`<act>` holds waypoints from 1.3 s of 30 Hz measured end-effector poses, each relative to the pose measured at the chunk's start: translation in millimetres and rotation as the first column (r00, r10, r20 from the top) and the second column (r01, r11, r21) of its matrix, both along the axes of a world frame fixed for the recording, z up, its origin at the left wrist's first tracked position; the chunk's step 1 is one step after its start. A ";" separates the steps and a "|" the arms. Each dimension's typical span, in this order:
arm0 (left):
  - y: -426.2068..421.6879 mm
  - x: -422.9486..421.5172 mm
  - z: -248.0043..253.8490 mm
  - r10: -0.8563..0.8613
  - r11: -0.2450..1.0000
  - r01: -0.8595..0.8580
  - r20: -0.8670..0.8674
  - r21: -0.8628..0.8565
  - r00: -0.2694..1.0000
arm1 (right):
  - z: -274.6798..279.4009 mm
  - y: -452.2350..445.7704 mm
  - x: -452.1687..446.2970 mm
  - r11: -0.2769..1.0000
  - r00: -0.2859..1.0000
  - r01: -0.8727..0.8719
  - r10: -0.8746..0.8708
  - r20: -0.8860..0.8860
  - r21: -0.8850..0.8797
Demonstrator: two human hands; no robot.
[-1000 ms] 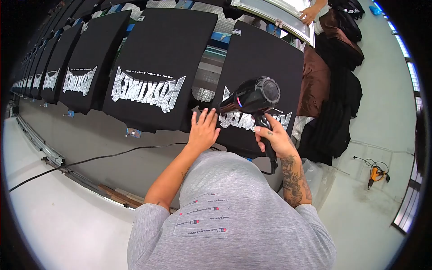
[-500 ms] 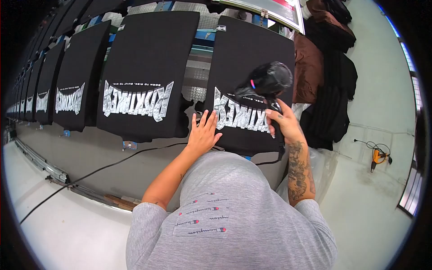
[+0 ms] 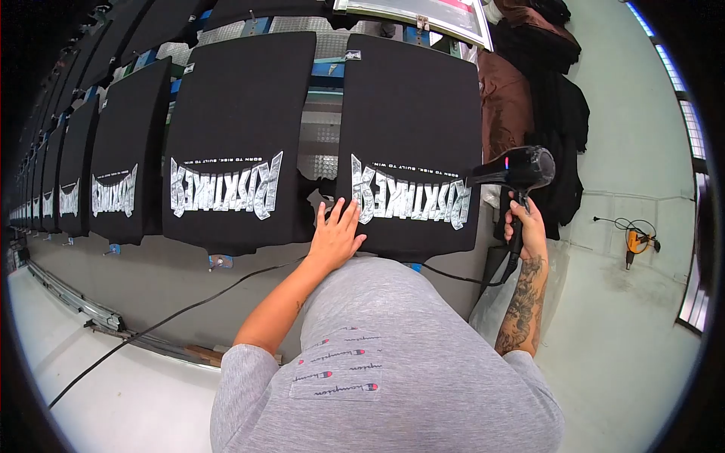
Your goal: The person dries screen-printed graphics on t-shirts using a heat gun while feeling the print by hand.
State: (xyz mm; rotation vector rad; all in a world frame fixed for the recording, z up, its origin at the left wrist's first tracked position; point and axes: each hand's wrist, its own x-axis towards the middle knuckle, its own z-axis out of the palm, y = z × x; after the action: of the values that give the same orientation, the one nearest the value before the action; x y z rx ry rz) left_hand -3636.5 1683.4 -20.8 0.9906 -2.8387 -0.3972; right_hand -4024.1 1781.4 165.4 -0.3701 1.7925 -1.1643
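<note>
My right hand [image 3: 529, 226] is wrapped round the handle of a black hair dryer [image 3: 517, 167]. The dryer's nozzle points left, at the right edge of a black T-shirt [image 3: 411, 106] stretched flat on a board. White and grey lettering [image 3: 411, 195] is printed across this shirt, with a thin line of small text above it. At the shirt's lower left edge lies my left hand [image 3: 336, 235], fingers spread, holding nothing. A second printed black shirt [image 3: 240, 106] lies on the board to the left.
More printed shirts [image 3: 124, 151] line up to the left. A framed screen [image 3: 423, 16] is at the top, and piled dark and brown garments [image 3: 504, 106] are on the right. An orange heat gun [image 3: 637, 241] lies on the floor. A black cable [image 3: 174, 315] runs along the front.
My right hand has moved the hair dryer right and slightly down, from over the print to the shirt's right side. My left hand stays at the shirt's edge.
</note>
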 end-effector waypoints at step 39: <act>-17.6 -205.4 -29.5 0.211 0.974 -0.206 0.052 -0.091 0.976 | 7.9 138.0 -27.7 0.998 0.955 -0.057 0.057 0.290 -0.008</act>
State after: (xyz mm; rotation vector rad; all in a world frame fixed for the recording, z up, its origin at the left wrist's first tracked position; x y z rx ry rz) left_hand -3841.9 1665.9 -50.4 1.2883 -2.7392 -0.2263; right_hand -4051.8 1919.3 173.3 -0.2347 1.5160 -1.1157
